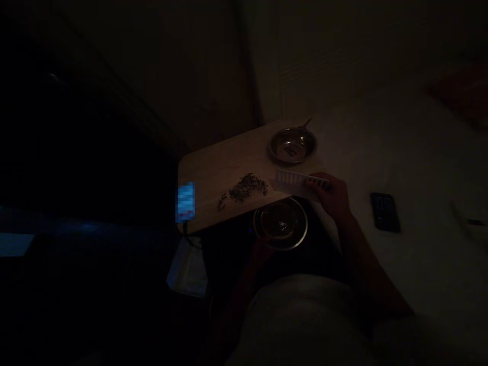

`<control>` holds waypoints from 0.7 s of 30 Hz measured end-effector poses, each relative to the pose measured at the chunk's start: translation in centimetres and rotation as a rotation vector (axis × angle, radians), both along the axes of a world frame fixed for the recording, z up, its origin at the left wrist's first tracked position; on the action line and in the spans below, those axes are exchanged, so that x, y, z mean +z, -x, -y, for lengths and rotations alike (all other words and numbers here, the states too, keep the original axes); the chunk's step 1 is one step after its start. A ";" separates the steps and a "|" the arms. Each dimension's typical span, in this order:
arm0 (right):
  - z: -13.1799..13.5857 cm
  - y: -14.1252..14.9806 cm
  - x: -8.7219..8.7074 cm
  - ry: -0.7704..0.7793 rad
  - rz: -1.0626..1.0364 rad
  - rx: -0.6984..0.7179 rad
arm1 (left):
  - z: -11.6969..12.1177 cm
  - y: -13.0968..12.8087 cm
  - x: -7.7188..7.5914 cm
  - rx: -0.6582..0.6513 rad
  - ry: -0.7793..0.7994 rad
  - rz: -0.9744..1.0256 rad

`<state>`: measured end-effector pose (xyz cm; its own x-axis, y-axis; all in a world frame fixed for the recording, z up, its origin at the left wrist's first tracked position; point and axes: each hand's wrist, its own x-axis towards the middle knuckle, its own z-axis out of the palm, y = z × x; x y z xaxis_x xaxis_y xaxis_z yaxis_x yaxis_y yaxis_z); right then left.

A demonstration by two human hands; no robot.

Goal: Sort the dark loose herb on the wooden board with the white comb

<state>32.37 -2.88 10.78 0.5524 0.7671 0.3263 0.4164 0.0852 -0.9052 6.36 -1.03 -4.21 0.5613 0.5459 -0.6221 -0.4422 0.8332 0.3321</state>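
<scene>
The scene is very dark. My right hand (331,193) grips a pale flat strip with a row of slots (290,178), held over the right part of a small wooden tabletop (217,162). To the left of the strip lies a loose pile of small dark bits (248,187). Below the table's near edge, my left hand (264,248) is at the rim of a round metal bowl (301,234); its fingers are mostly lost in shadow. A shiny spot shows inside that bowl, but I cannot make out its contents.
Another metal bowl (273,151) stands at the table's back right, with a thin pointed thing behind it. A blurred, blue-lit screen (185,202) is at the left edge. A phone (385,212) lies on the pale surface at right. A whitish object (188,269) sits below the table.
</scene>
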 end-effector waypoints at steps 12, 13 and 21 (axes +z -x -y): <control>0.0 0.2 0.3 0.026 -0.038 0.038 | 0.0 -0.1 -0.2 -0.032 -0.023 -0.020; 0.1 0.3 0.2 0.034 -0.042 0.039 | 0.0 -0.1 -0.3 -0.032 -0.025 -0.018; 0.0 0.8 0.3 0.057 -0.063 0.122 | 0.1 0.2 0.7 -0.029 -0.017 -0.034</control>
<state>31.61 -2.88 11.11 0.4715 0.8464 0.2477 0.3484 0.0793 -0.9340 6.12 -1.12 -3.52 0.5555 0.5403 -0.6321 -0.4064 0.8396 0.3605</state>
